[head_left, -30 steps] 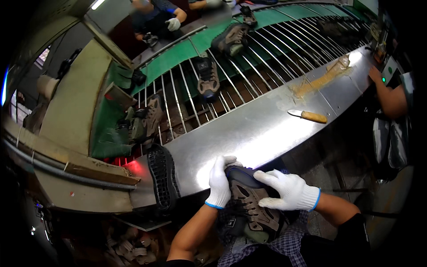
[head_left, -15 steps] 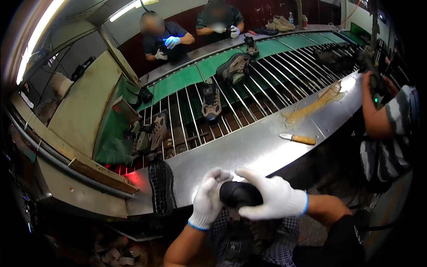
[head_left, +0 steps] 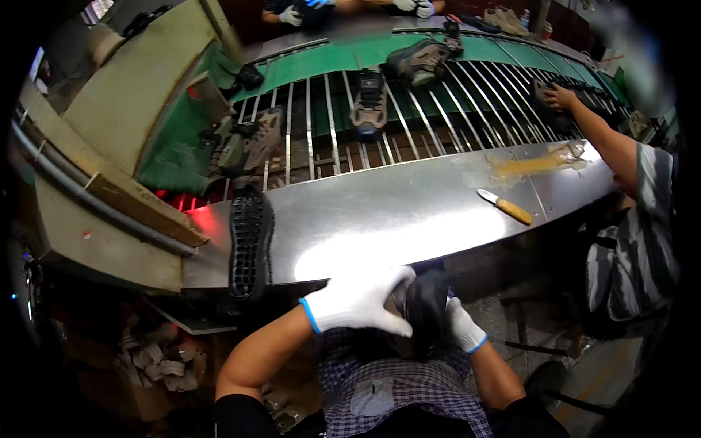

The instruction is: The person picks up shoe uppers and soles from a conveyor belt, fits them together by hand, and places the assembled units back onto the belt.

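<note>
A dark shoe (head_left: 428, 301) is upright over my lap, just off the bench's front edge. My left hand (head_left: 359, 298), in a white knit glove, curves its thumb and fingers against the shoe's left side. On the other side my right hand (head_left: 463, 326), gloved the same way, grips the shoe, its fingers partly hidden behind it. A black shoe sole (head_left: 250, 243), tread grid showing, lies at the bench's left end. Toward the right of the bench rests a knife (head_left: 505, 206) with a yellowish wooden handle.
Beyond the metal bench (head_left: 380, 212), a slatted rack carries brown-and-black shoes, such as one shoe (head_left: 370, 106) in the middle. A co-worker's arm (head_left: 602, 135) reaches onto the rack at right. Gloved hands show across the line. Scraps (head_left: 157, 358) lie at lower left.
The view has tilted down. The shoe has turned from toe toward me to upright, my left hand now on its left side and my right hand lower. The co-worker at right now reaches onto the rack.
</note>
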Demonstrator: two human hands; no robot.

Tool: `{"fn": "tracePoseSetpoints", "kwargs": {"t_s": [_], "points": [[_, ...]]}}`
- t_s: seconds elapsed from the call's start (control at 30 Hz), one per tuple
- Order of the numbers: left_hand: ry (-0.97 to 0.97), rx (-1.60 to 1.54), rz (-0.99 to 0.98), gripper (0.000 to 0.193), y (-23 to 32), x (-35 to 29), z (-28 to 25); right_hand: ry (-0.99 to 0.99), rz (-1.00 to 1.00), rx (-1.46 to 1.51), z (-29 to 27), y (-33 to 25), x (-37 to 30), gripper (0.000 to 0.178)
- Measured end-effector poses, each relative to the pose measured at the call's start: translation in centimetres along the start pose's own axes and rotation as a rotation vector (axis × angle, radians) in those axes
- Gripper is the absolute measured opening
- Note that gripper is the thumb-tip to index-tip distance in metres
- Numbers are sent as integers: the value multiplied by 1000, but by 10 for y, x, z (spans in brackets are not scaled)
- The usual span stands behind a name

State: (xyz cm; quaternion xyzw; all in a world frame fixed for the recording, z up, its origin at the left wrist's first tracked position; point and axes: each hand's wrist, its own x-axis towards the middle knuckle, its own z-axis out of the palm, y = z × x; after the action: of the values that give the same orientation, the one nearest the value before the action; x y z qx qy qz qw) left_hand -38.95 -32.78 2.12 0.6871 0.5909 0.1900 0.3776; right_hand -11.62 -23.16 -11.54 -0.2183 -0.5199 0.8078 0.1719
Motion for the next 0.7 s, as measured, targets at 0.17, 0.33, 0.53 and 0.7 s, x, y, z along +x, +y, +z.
{"fn": "tracePoseSetpoints", "kwargs": {"t_s": [0.17,0.33,0.53,0.7], "points": [[-69,163,-25,98,27,39,15,-27,-109,-586,28,-142,28,80],[-222,187,-111,91,40,41,4,-274,-69,-1171,38,-184,25,58],[187,-271,28,64,-58,-14,33,151,56,-508,-43,-83,-92,17],[414,-667,210,45,-76,30,52,-295,-474,-579,3,-101,-66,42]]}}
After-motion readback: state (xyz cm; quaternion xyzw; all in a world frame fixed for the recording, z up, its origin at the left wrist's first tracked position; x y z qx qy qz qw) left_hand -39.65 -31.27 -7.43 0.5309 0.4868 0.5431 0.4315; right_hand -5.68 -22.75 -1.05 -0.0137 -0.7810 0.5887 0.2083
